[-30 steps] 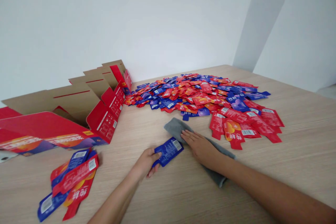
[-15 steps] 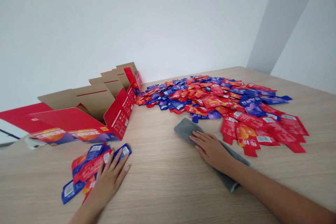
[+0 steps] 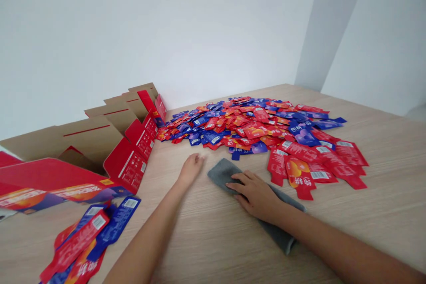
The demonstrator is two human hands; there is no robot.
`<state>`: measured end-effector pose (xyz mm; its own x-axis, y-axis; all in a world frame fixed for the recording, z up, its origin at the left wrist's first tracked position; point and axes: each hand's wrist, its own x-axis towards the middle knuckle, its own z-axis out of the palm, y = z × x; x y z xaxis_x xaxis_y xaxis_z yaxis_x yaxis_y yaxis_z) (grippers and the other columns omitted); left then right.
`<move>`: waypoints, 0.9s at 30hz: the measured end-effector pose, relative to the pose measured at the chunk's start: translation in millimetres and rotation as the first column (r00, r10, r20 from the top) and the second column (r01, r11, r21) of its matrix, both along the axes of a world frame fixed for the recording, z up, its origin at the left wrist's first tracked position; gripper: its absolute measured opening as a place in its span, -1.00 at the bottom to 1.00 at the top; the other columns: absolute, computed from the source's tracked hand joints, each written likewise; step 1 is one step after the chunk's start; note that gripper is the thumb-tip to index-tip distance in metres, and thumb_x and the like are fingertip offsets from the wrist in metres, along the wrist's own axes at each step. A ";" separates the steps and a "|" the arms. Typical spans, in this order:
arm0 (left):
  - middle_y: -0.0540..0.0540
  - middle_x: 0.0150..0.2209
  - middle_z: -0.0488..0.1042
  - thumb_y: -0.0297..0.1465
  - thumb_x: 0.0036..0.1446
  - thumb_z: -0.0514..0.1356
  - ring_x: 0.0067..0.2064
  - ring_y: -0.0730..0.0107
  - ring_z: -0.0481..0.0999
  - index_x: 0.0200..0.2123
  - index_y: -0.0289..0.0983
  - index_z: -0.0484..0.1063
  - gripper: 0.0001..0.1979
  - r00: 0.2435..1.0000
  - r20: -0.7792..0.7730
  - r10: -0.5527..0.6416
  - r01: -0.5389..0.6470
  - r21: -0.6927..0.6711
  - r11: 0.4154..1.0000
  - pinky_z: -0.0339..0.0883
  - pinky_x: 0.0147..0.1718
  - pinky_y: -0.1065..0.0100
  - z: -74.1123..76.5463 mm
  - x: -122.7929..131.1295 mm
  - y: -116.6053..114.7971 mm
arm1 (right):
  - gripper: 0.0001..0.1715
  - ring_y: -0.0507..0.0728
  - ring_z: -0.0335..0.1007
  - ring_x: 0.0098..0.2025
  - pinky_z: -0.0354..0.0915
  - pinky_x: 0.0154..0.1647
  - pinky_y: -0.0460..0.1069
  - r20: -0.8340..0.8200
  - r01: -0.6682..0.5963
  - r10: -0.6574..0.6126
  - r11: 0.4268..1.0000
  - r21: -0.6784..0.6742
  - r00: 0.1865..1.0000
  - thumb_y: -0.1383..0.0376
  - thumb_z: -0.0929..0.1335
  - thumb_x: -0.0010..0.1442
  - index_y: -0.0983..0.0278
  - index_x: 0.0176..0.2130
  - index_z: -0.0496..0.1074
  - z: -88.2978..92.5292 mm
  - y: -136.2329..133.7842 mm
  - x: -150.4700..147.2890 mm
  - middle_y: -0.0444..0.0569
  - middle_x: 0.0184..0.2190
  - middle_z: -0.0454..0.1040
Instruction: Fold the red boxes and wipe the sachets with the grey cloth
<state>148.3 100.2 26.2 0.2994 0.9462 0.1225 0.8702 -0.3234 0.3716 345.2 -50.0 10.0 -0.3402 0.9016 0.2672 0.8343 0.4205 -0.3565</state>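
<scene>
My left hand is over the middle of the table, just left of a folded grey cloth. Its fingers are curled in, and no packet shows in them; motion blurs it slightly. My right hand lies on the cloth with its fingers spread and slightly bent. Just beyond both hands spreads a large pile of red and blue flat packets. At the lower left, a small stack of the same packets lies fanned on the table.
A row of open red cardboard boxes, brown inside, stands along the left side. Behind the wooden table rises a white wall. Several red packets stick out at the pile's near right edge.
My left hand has left the small packet stack and moved right and forward, its fingers now curled. My right hand stays on the cloth. The view has turned a little right.
</scene>
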 end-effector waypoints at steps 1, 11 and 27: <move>-0.33 -0.04 0.42 -0.28 0.19 0.03 -0.05 0.23 0.44 0.02 -0.45 0.28 -0.57 1.000 0.007 -0.001 0.001 0.012 1.000 0.27 -0.10 0.32 -2.3 19.9 11.7 | -0.51 0.22 0.18 0.01 0.14 0.04 0.13 -0.006 -0.020 0.020 1.000 -0.003 1.000 0.39 0.25 0.12 0.16 0.05 0.37 0.1 -0.4 0.7 0.02 0.03 0.33; -0.29 -0.15 0.44 -0.40 0.17 0.03 0.05 0.10 0.32 -0.26 -0.33 0.42 -0.80 0.996 0.063 -0.062 0.059 0.058 0.997 0.12 0.02 0.19 5.2 46.7 27.1 | -0.44 0.21 0.08 0.18 0.06 0.10 0.20 0.003 0.097 -0.097 0.994 -0.056 0.995 0.47 0.20 0.10 0.17 0.08 0.33 -6.8 3.2 4.2 -0.02 0.17 0.24; 0.09 -0.76 0.29 -0.27 -0.13 0.17 -0.75 0.54 0.23 -0.53 -0.27 0.26 -0.81 0.829 0.525 0.191 0.276 -0.683 0.677 0.06 -0.77 0.52 -24.5 -41.3 -101.1 | -0.38 0.17 0.19 0.12 0.11 0.14 0.13 -0.194 -0.124 0.127 0.992 0.028 0.973 0.45 0.16 0.14 0.23 0.18 0.20 -1.8 -21.3 -37.6 0.03 0.14 0.29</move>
<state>107.0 -0.9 1.7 0.4496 0.7848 -0.4264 0.4521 0.2117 0.8665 307.6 -71.4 8.2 -0.3908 0.8502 0.3528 0.6894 0.5243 -0.4998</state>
